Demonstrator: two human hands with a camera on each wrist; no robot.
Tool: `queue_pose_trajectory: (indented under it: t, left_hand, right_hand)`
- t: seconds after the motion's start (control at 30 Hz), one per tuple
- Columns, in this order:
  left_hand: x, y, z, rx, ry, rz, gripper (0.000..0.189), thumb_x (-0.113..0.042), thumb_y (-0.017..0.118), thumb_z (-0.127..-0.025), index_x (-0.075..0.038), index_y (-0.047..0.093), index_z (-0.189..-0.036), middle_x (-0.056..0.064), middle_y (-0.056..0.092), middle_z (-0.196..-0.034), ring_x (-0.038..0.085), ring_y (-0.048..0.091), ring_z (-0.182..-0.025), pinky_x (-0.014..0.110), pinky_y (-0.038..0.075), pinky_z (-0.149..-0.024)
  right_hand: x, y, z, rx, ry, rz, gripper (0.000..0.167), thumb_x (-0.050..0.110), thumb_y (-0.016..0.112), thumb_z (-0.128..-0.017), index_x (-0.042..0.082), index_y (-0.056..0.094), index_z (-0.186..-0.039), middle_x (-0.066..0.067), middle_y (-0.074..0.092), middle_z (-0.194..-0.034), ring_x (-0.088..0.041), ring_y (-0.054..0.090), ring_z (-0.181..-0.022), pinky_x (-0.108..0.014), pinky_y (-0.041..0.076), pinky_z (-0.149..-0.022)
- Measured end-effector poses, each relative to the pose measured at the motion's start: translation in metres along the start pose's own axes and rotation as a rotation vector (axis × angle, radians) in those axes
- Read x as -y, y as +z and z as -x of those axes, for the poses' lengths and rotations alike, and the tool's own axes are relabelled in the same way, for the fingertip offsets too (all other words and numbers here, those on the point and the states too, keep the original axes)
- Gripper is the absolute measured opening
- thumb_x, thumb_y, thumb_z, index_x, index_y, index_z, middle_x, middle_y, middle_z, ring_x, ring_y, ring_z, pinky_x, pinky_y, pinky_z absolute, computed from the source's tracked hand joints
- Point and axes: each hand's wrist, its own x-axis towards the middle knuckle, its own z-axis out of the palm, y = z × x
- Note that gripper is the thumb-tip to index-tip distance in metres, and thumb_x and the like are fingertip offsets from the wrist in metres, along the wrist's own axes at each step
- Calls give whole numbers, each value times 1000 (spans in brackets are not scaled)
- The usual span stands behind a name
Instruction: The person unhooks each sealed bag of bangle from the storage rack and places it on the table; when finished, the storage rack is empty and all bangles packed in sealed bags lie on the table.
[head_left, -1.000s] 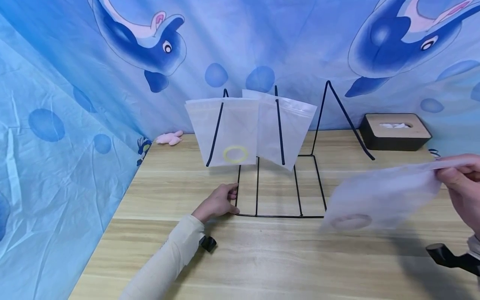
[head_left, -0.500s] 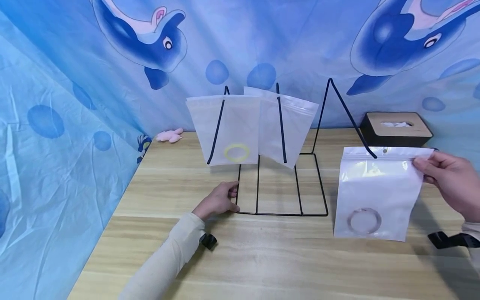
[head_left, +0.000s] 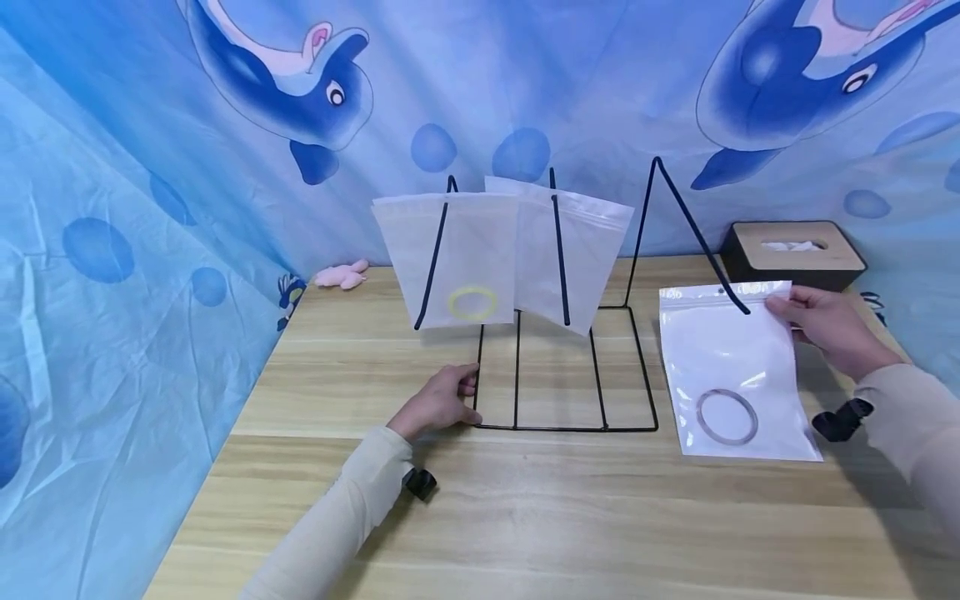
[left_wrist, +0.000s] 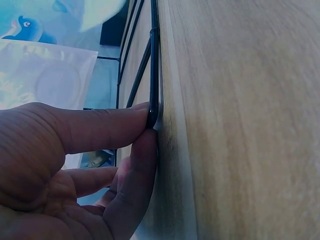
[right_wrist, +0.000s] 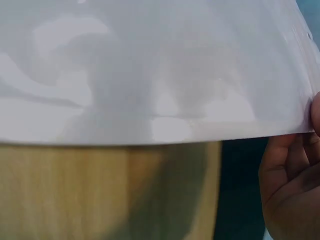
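Bag (head_left: 735, 362) behind hook (head_left: 689, 217) tip

Left hand (head_left: 441, 402) pinches rack (head_left: 561, 429) at base corner. Bag, long axis near upright, has its hole (head_left: 722, 291) at hook tip's 10 o'clock; threading unclear. Right hand (head_left: 834, 327), nearer, pinches its top corner; bag at hand's 8 o'clock.

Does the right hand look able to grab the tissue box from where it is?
Probably not straight away: the right hand looks close to the tissue box, but it pinches the white bag by an upper corner, so it would likely have to let go first.
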Motion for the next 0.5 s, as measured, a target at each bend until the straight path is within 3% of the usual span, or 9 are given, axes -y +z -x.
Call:
queue_pose_trajectory:
  t: [0.13,0.27,0.5]
  left_hand:
    - [2,1,-1,0,-9,-9,92,5,85,-72,2,39,-151,6,57,-115,23,54,-109,39,45,-101]
    - [2,0,-1,1,-10,-6,91,5,85,-72,3,40,-151,7,57,-116,23,54,-109,40,45,-101]
    - [2,-1,0,-5,0,-3,90,5,85,-72,3,41,-150,7,58,-117,23,54,-110,40,45,-101]
  right_hand:
    - [-7,9,-14,50,33,59,80,65,43,-97,-5,47,-135,-24,52,-123,-38,47,-107,-44,48,-85]
    - [-12,17,-24,39,21,75,81,64,40,-100,-7,44,-139,-30,44,-128,-45,39,-112,-58,41,-91]
    - [-15,25,-38,8,59,98,66,52,39,-105,-9,47,-130,-27,43,-118,-43,39,-106,-47,38,-78]
